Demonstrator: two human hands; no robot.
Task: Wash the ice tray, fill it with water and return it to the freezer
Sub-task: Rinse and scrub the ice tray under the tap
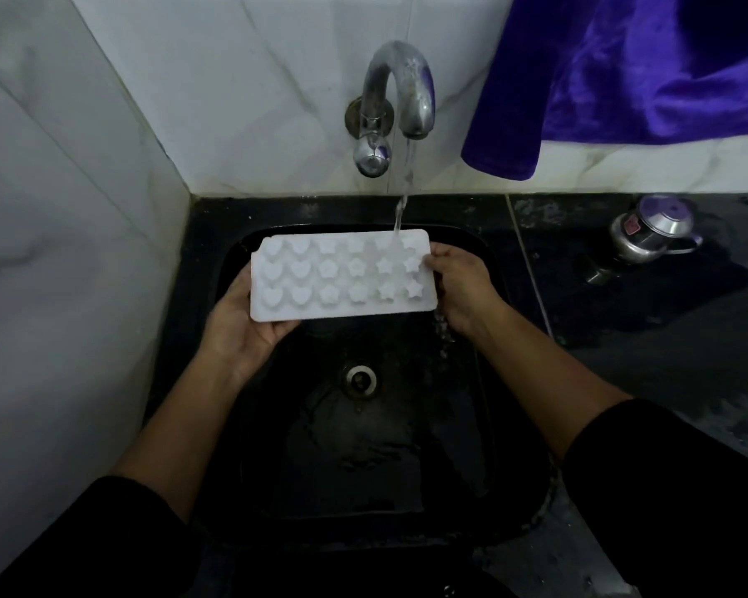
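I am watching the ice tray (342, 276) being held roughly level over the far half of the sink (363, 476), its heart, flower and star moulds facing up. The left hand (238, 325) is cradling the tray's near left corner from below, over the sink's left side. Its fingers are lying hidden under the tray, so I cannot tell how they are curled. The right hand (458, 287) is pinching the tray's right edge, thumb and fingertips closing on the rim. A stream of water (400, 213) is running from the tap (396, 101) on the wall behind the sink and landing on the tray's far right corner. Water is dripping off the near right corner into the sink. The drain (359, 379) is showing in the sink's middle. A metal pot (653, 230) is standing on the counter right of the sink, and a purple cloth (622, 71) is hanging above the sink's right side.
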